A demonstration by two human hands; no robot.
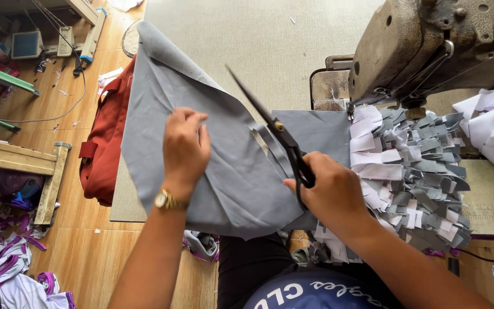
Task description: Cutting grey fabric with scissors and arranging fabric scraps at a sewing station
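The right hand (330, 191) has its fingers closed through the handles of black scissors (275, 133), thumb on the near side, gripping them firmly. The 2 blades stand together and point up and away to the left, over the grey fabric (201, 149). The left hand (185, 146) lies knuckles up on that fabric, fingers curled and pinching a fold of it near the cut edge; a gold wristwatch (165, 200) sits on the wrist. The fabric drapes from the table (270, 51) down over the person's lap, with a narrow cut strip (260, 140) hanging beside the blades. Just right of the right hand lies a pile of small grey and white cloth pieces (413, 166), under the head of a sewing machine (430, 46). A red bag (107, 143) sits left of the fabric on the wooden floor (87, 252).
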